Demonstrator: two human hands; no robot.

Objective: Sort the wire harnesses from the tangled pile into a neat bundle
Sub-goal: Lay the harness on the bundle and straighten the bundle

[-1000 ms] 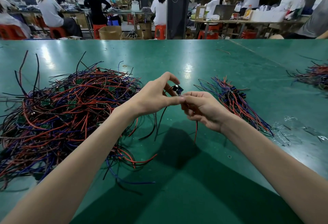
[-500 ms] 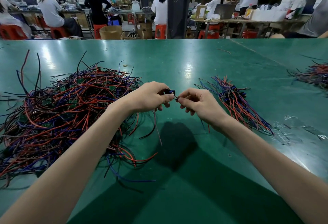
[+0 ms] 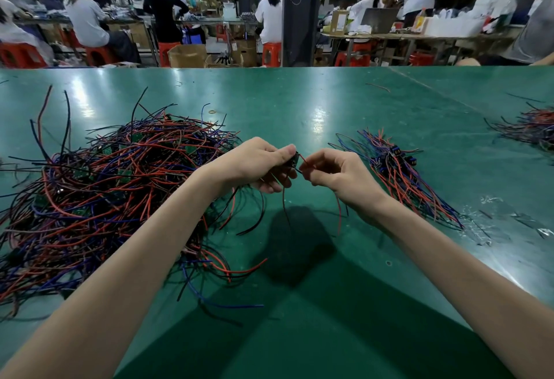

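— At the near middle of the green table [image 3: 299, 102], what do the hands hold?
— The left hand [image 3: 257, 165] grips a small black plastic connector [image 3: 295, 160]. The right hand [image 3: 335, 177] pinches its thin red wire [image 3: 304, 160].
— Where does it go?
— The neat bundle of red and blue harnesses [image 3: 401, 177] lies just right of the right hand, running far-left to near-right. The tangled pile of red, blue and black wires [image 3: 120, 192] sits left. A second ago the left forefinger was lifted; now it curls down.

place: factory floor | capped workers [image 3: 87, 18] | benches [image 3: 389, 36] | red stools [image 3: 271, 53]
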